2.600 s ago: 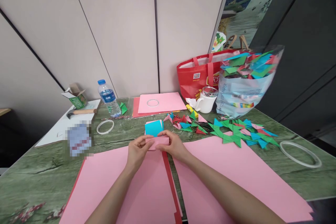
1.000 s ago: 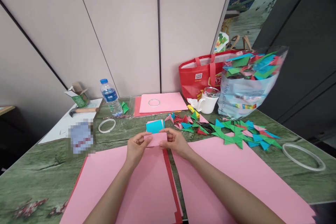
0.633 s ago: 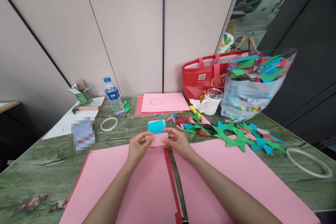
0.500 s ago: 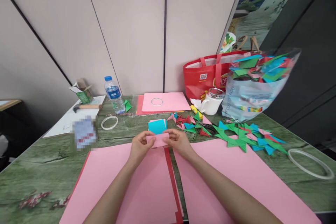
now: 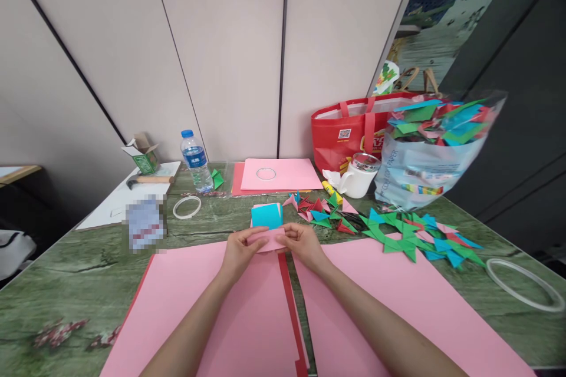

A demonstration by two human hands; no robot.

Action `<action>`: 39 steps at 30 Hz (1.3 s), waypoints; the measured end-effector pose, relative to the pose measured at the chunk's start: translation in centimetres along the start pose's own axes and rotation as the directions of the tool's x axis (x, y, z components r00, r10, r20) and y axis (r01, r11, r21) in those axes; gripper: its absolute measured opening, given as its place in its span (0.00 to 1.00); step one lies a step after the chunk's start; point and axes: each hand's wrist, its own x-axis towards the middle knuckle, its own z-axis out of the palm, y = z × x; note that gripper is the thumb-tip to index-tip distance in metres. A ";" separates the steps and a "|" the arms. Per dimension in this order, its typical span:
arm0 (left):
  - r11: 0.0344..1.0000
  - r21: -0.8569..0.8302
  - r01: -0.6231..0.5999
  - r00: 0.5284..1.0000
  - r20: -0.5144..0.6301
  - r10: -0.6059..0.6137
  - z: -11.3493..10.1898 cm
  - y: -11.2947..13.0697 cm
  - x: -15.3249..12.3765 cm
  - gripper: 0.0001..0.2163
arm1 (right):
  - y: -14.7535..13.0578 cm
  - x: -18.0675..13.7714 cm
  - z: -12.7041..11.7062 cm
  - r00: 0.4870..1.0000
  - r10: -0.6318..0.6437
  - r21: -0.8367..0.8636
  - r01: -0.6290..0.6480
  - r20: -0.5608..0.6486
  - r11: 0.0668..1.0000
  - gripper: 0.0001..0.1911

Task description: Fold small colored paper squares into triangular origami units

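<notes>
- Background: pale wall panels [image 5: 230, 41] behind a green wood-patterned table [image 5: 66, 283], its left edge slanting from near to far.
- Far left: carton [image 5: 147, 163], flaps open, contents hidden; just nearer, hammer [image 5: 154, 179] lying on a white sheet [image 5: 104, 206].
- Right of these: clear bottle [image 5: 197, 171], upright, blue cap; nearer, white ring [image 5: 190, 216], lying flat.
- Near left: large pink sheet [image 5: 177, 288], red showing along its edges; a narrow strip of table separates it from the right-hand sheet [image 5: 398, 294].
- Left hand [image 5: 242, 252]: forearm reaching in from near, thumb and fingers pinching the left end of a small pink paper.
- Small pink paper [image 5: 270, 241]: centre, between the hands, just nearer than a blue paper [image 5: 266, 215].
- Right hand [image 5: 306, 245]: close to the left, fingers bent, gripping the paper's right end.
- Far right: red bag [image 5: 329, 144], contents hidden; white mug [image 5: 360, 182], silvery lid on, just nearer.
- Further right: plastic bag [image 5: 415, 165], filled with multicoloured folded paper; nearer, loose folded pieces [image 5: 398, 244].
</notes>
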 end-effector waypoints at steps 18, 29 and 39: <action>0.987 0.130 -0.095 0.995 -0.027 0.099 -0.1 0.2 -0.2 0.10 | -0.2 0.2 -0.4 0.992 0.002 0.011 -0.003 0.127 1.000 0.23; 0.996 0.085 -0.016 0.997 0.080 0.009 -0.3 0.3 0.0 0.13 | -1.3 0.1 -1.2 0.951 -0.235 -0.226 0.278 0.199 0.934 0.06; 0.962 -0.155 0.224 0.953 0.242 -0.183 0.3 0.9 -0.3 0.27 | -0.6 0.0 -0.9 0.948 -0.301 -0.392 0.318 0.105 0.863 0.06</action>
